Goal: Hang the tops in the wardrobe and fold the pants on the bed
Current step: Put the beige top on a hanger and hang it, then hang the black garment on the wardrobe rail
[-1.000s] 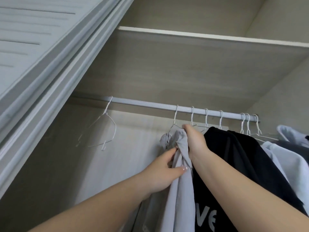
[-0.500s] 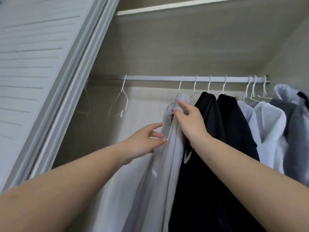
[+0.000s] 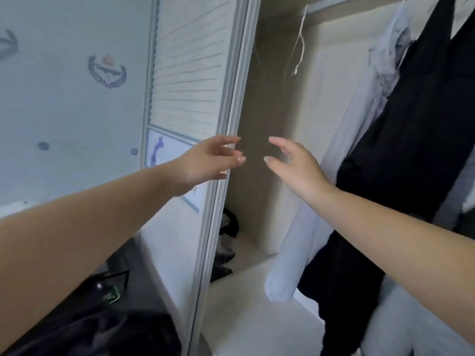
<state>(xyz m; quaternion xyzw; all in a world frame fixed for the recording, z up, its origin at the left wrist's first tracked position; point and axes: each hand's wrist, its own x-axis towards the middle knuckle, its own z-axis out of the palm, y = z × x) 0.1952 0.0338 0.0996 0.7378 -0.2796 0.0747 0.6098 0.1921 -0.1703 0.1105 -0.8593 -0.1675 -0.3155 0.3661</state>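
A light grey top [image 3: 334, 176] hangs in the wardrobe, its sleeve drooping toward the wardrobe floor. Beside it on the right hangs a black top [image 3: 401, 150]. An empty wire hanger [image 3: 298, 50] hangs to the left of the grey top. My left hand [image 3: 205, 160] is in front of the wardrobe door edge, fingers loosely spread, holding nothing. My right hand [image 3: 295, 165] is just left of the grey top, fingers relaxed and empty. The two hands face each other with a small gap between them.
A louvred wardrobe door [image 3: 190, 73] stands at the left of the opening. Dark clothes [image 3: 226, 242] lie on the wardrobe floor in the corner. A dark bag or garment [image 3: 102, 325] lies at the lower left. The wall [image 3: 64, 98] at the left carries printed emblems.
Both hands have let go of the grey top and dropped down and left, away from the rail. The view has swung down and left toward the door.
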